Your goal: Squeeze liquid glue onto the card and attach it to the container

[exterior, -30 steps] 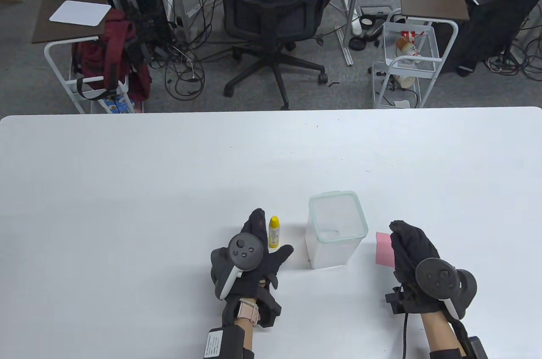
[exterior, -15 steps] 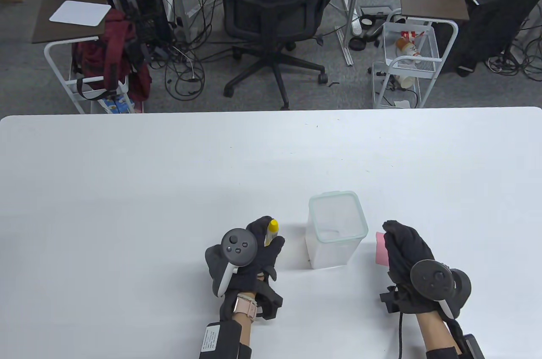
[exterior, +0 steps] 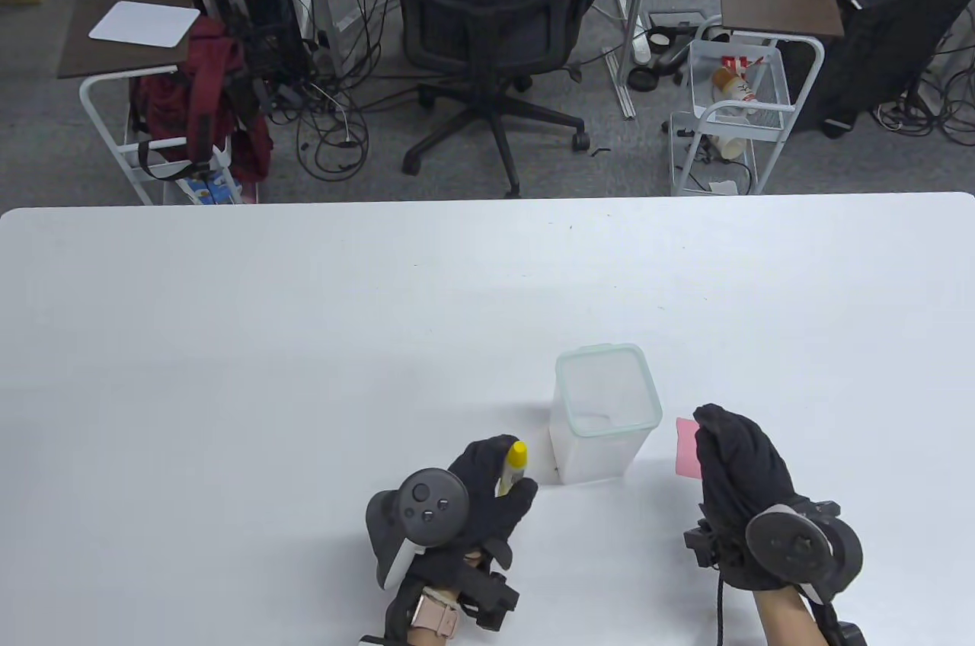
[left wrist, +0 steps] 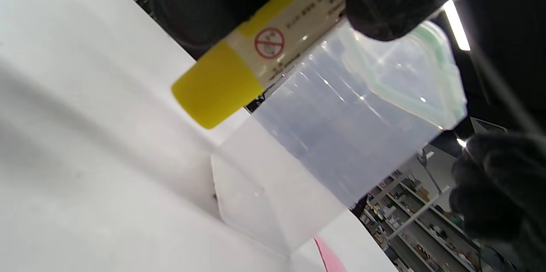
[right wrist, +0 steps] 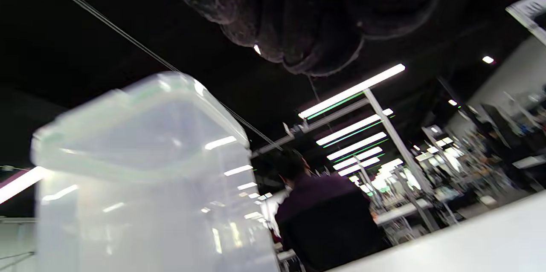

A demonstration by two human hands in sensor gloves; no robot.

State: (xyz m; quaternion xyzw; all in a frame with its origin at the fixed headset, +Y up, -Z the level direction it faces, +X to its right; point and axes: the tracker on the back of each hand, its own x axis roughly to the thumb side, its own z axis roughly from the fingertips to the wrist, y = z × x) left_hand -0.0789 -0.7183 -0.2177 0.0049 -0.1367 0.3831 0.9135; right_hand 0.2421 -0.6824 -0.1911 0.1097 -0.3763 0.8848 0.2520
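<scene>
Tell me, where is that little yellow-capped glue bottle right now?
The glue bottle is off the table, held in the left hand near the table view's bottom centre, just left of the clear plastic container.

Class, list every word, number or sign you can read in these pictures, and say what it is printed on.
Red circle-and-slash prohibition sign: on the label of the yellow-capped glue bottle.
Small print beside it on that label: too blurred to read.
Red marks in the white wire basket on the floor: unreadable.
Nothing else legible.
</scene>
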